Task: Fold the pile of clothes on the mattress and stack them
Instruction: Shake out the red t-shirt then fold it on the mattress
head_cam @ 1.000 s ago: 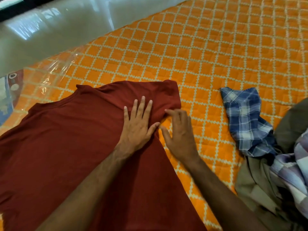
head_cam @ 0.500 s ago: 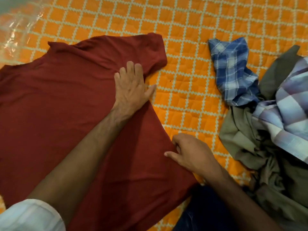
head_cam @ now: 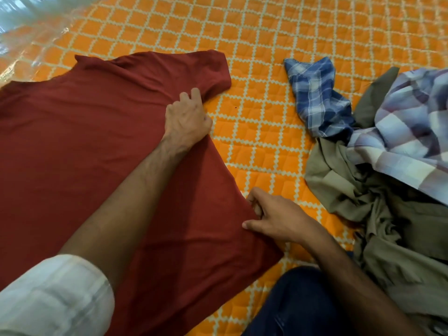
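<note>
Mattress (head_cam: 278, 32) with an orange quilted cover in a pale diamond pattern is filling the view. Red t-shirt (head_cam: 84, 141) is lying spread flat on it, taking up the left and centre, collar toward the far left edge, one short sleeve sticking out at the top right. Left hand (head_cam: 186, 120) is sitting on the shirt at the armpit just below that sleeve, fingers curled and bunching the fabric there, so it is gripping the shirt. White rolled-up sleeve (head_cam: 53, 294) is showing on the left forearm at the bottom left. Right hand (head_cam: 274, 217) is at the shirt's right side seam, lower down, thumb and fingers pinching the edge of the fabric, index finger lying along the cloth. Both hands are holding the same right side of the shirt, well apart from each other. Pile of unfolded clothes is sitting on the right of the mattress: blue plaid shirt (head_cam: 317, 98) crumpled nearest the centre, pale lilac checked garment (head_cam: 412, 132) lying over the top right, olive green garment (head_cam: 388, 226) bunched underneath and reaching down to the lower right. Dark blue trouser leg (head_cam: 298, 304) of the person is showing at the bottom, just beside the shirt hem. Clear plastic wrap (head_cam: 29, 44) is glinting at the top left corner of the mattress.
</note>
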